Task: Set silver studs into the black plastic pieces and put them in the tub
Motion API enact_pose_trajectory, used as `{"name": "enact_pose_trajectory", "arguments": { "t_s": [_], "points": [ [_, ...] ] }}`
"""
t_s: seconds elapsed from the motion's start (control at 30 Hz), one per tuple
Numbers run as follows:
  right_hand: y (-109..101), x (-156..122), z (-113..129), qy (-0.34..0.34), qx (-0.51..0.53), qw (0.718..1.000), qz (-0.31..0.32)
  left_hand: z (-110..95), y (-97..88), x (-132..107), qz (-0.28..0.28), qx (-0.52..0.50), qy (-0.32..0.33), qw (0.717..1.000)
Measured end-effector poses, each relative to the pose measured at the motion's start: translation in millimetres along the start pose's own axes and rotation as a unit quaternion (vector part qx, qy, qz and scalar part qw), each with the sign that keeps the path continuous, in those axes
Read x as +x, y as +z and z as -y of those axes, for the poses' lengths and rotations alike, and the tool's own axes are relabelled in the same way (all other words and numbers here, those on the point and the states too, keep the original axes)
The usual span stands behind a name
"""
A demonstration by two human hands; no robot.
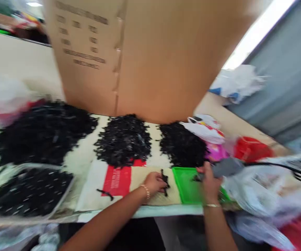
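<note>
My left hand [154, 183], with a beaded bracelet at the wrist, is closed on small black parts [164, 182] over a beige pad [170, 198]. My right hand [210, 183] is closed round what looks like a grey corded tool [227, 167], blurred, its kind unclear. That hand is over a green tray [188, 184], with a dark tip showing on its left. A lone black strip [105, 194] lies left of my left hand, on white and red sheets [117, 181]. Piles of similar black parts lie behind: a middle pile [124, 139] and a right pile [182, 144].
A large cardboard box [161, 62] stands behind the piles. On the left are a wide black heap [40, 132] and a clear tray [67, 191] full of black parts. Plastic bags [262, 188], a red bag [252, 150] and a black cable [278, 164] crowd the right.
</note>
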State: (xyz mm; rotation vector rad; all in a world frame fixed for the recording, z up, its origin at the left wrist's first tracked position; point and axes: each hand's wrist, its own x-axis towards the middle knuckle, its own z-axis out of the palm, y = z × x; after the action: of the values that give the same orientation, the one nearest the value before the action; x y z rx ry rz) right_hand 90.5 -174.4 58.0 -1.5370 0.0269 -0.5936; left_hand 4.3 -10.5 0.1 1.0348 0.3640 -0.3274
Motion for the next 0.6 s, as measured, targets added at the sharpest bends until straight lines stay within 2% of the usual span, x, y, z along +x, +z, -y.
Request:
{"name": "enact_pose_trajectory", "arguments": {
  "t_s": [0.03, 0.1, 0.3, 0.43, 0.6],
  "points": [
    [-11, 6, 0, -0.002, 0.017, 1.000, -0.007, 1, 4.8, 3, -0.007, 0.016, -0.008, 1.000],
    [-16, 15, -2, -0.002, 0.078, 0.997, 0.004, -1, 4.5, 4, -0.031, 0.028, -0.006, 0.999],
    [5, 24, -15, 0.049, 0.181, 0.981, 0.037, -10, -1.6, -8, -0.045, 0.021, -0.005, 0.999],
    [13, 21, -23, 0.077, 0.189, 0.974, 0.095, -12, 1.6, -8, -0.045, 0.011, -0.017, 0.999],
    [15, 17, -36, 0.069, 0.161, 0.972, 0.157, -13, 2.0, -10, -0.053, 0.007, -0.017, 0.998]
  ]
}}
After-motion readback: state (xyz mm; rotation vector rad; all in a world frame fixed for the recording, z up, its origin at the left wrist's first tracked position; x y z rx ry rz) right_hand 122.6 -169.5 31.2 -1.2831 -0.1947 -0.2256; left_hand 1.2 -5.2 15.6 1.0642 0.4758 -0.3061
